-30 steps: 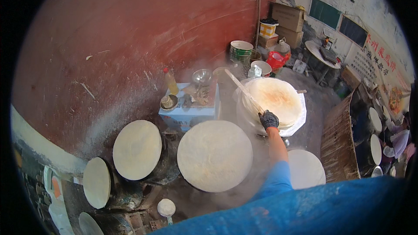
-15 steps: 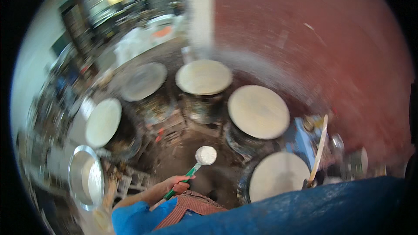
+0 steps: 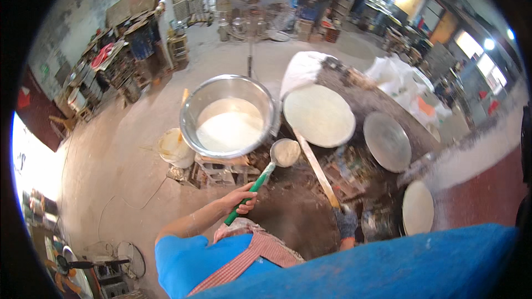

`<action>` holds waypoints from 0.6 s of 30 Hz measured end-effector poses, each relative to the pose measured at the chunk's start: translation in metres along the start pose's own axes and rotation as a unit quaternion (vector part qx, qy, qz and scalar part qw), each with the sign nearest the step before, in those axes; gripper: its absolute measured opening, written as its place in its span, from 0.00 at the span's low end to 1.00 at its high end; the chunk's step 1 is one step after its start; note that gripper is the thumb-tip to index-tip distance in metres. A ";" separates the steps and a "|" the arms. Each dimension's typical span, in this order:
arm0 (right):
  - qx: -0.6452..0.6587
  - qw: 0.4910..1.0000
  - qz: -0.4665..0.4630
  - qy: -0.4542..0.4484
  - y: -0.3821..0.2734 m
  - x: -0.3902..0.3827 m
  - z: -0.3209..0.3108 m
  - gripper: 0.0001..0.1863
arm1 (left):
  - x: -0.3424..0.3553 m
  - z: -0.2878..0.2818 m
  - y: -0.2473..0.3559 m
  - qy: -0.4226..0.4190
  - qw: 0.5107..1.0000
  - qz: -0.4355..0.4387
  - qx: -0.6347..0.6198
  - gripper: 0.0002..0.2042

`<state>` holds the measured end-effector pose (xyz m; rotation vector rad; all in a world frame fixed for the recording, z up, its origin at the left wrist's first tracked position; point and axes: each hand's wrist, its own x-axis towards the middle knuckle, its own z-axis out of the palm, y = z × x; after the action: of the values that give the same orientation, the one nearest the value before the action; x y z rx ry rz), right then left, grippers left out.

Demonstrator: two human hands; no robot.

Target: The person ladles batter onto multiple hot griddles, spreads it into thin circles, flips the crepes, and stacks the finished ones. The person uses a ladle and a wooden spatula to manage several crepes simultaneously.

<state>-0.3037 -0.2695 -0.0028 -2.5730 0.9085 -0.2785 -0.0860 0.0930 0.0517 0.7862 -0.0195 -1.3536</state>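
Observation:
My left hand (image 3: 241,198) is wrapped round the green handle of a ladle (image 3: 286,153), whose round bowl holds pale batter. The bowl hangs just to the right of a big metal basin (image 3: 270,105) part filled with creamy batter (image 3: 230,133). In a dark glove, my right hand (image 3: 347,222) grips a long wooden spatula (image 3: 316,169). The far end of the spatula reaches the near edge of a round griddle (image 3: 319,115) covered by a thin pale sheet.
Right of that griddle are a bare grey round griddle (image 3: 387,142) and another pale-coated one (image 3: 418,209). Blocks (image 3: 219,173) support the basin, with a white bucket (image 3: 176,148) beside it. White plastic sheeting (image 3: 399,80) lies behind; a standing fan (image 3: 249,5) is at the back.
My view has swung left, bringing the basin and left-hand griddle to the middle. The ladle is now beside the basin, and the spatula has come from the far right to the left-hand griddle.

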 end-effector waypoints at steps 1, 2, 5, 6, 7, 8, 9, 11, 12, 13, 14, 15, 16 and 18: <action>0.020 0.999 -0.050 0.001 -0.042 0.047 0.014 0.17 | -0.001 -0.027 0.028 0.044 0.996 0.027 0.073 0.21; 0.010 0.996 -0.014 -0.087 -0.077 0.090 0.021 0.16 | 0.001 -0.054 0.045 0.069 0.994 0.057 0.069 0.23; -0.109 0.969 -0.212 -0.060 -0.201 0.188 0.062 0.14 | 0.027 -0.157 0.104 0.146 0.983 0.100 0.056 0.25; -0.203 0.943 -0.247 -0.088 -0.239 0.207 0.080 0.11 | 0.039 -0.193 0.115 0.186 0.979 0.080 0.029 0.22; -0.216 0.923 -0.292 -0.122 -0.273 0.222 0.097 0.10 | 0.052 -0.232 0.124 0.210 0.975 0.067 0.002 0.20; -0.246 0.901 -0.321 -0.155 -0.302 0.231 0.113 0.10 | 0.069 -0.266 0.132 0.278 0.958 0.071 -0.030 0.08; -0.245 0.876 -0.365 -0.201 -0.322 0.237 0.124 0.10 | 0.082 -0.297 0.136 0.325 0.942 0.056 -0.056 0.06; -0.236 0.900 -0.315 -0.187 -0.338 0.245 0.136 0.12 | 0.097 -0.343 0.140 0.390 0.917 -0.002 -0.087 0.05; -0.220 0.917 -0.271 -0.193 -0.338 0.245 0.141 0.13 | 0.103 -0.355 0.139 0.406 0.908 -0.032 -0.095 0.06; -0.228 0.933 -0.207 -0.188 -0.333 0.247 0.144 0.13 | 0.107 -0.362 0.139 0.411 0.906 -0.053 -0.089 0.08; -0.257 0.920 -0.196 -0.221 -0.324 0.247 0.147 0.16 | 0.109 -0.361 0.138 0.416 0.908 -0.043 -0.011 0.07; -0.241 0.916 -0.231 -0.221 -0.315 0.249 0.150 0.17 | 0.110 -0.359 0.141 0.418 0.905 -0.028 0.069 0.06; -0.238 0.909 -0.256 -0.226 -0.306 0.249 0.154 0.18 | 0.111 -0.350 0.141 0.454 0.884 -0.030 0.110 0.07; -0.182 0.922 -0.263 -0.218 -0.290 0.247 0.163 0.18 | 0.109 -0.332 0.149 0.478 0.872 -0.026 0.097 0.09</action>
<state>0.0989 -0.1716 -0.0120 -3.0004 0.0980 0.3505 0.2176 0.1616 -0.1663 1.5696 0.6614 -0.8920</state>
